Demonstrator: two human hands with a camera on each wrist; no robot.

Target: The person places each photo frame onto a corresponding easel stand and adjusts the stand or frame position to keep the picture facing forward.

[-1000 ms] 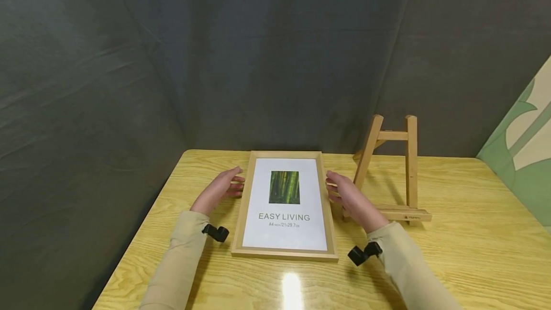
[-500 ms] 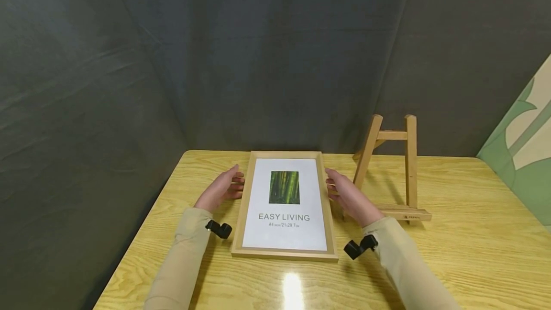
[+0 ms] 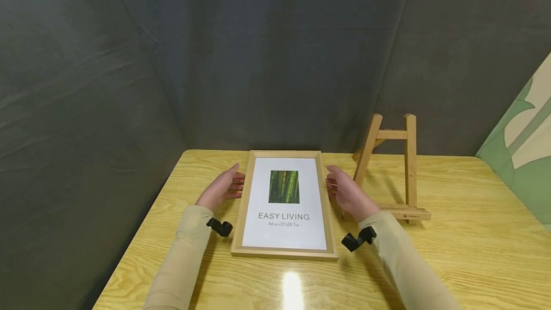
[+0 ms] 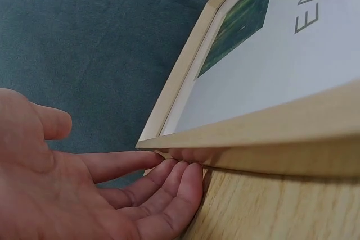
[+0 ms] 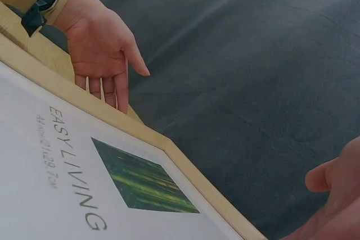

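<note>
A light wooden picture frame (image 3: pixel 284 233) lies flat on the yellow wood-grain table (image 3: pixel 452 233). Its white mat reads "EASY LIVING" under a small green bamboo picture. My left hand (image 3: pixel 221 188) rests beside the frame's left rail. The left wrist view shows the fingertips (image 4: pixel 188 175) touching the lower edge of the frame (image 4: pixel 270 133). My right hand (image 3: pixel 346 193) lies against the right rail with straight fingers. The right wrist view shows the frame (image 5: pixel 84 161), my left hand (image 5: pixel 101 43) beyond it and part of my right hand (image 5: pixel 337 195). Neither hand grips anything.
A small wooden tabletop easel (image 3: pixel 411 157) stands just right of the frame, close behind my right hand. Dark grey fabric (image 3: pixel 275 61) hangs behind and to the left of the table. A green-patterned panel (image 3: pixel 525 157) stands at the far right.
Both forearms have slid a little forward along the frame's sides, bringing the hands closer against its rails. The frame and easel have not moved.
</note>
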